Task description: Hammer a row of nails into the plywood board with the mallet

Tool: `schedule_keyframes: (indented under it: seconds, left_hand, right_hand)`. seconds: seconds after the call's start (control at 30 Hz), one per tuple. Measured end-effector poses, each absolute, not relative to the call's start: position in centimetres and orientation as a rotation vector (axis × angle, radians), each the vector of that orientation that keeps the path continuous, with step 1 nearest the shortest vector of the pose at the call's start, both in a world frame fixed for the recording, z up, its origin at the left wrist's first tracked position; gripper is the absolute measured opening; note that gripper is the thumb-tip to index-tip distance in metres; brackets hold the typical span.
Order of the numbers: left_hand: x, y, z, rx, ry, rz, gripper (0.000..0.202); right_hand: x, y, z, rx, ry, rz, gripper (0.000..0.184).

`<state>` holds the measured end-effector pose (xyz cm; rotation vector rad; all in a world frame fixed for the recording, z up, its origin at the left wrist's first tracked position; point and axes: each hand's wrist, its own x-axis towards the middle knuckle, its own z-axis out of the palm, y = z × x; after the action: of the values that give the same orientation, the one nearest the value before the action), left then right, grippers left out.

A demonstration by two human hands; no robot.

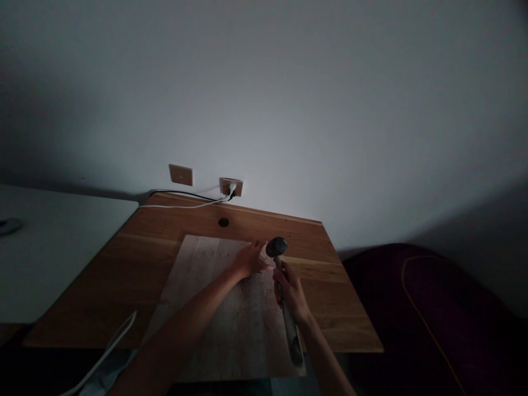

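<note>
My right hand (291,289) is wrapped round the handle of a mallet (277,247), up close to its dark head. The light handle runs down toward me and ends in a dark grip over the board's right edge. Just left of the mallet head, my left hand (249,259) is low over the far right part of a pale wooden board (214,330). Its fingers are bent and pressed together; whatever they hold is too small and dim to make out. A few small dark marks dot the board's far left part.
Under the board is a brown wooden desk (124,275) with a round cable hole (223,222). White and black cables lead to a wall socket (231,187). A white surface (61,247) adjoins on the left. A dark purple cushioned seat (412,308) stands right. A white cable (119,335) hangs near front left.
</note>
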<state>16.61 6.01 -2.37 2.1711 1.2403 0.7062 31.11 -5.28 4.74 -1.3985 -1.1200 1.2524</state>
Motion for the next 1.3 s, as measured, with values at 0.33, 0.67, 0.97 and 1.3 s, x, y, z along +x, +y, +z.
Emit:
schedule_keyframes:
  seconds: [0.33, 0.67, 0.97, 1.3]
  left_hand:
    - [16.3, 6.1, -1.6, 2.092, 1.204, 0.707, 0.016]
    - [16.6, 6.2, -1.1, 2.123, 1.238, 0.613, 0.019]
    - [16.4, 6.0, -1.6, 2.093, 1.213, 0.702, 0.057]
    - [16.2, 6.0, -1.4, 2.191, 1.182, 0.653, 0.020]
  right_hand:
    - [31.1, -6.2, 3.1, -1.413, -1.010, 1.169, 0.048]
    - [31.3, -6.0, 5.2, -1.397, -1.077, 1.164, 0.046]
    - [30.4, -5.9, 3.2, -1.455, -1.058, 1.216, 0.049]
    - [32.0, -5.9, 3.5, -1.484, -0.995, 1.165, 0.053]
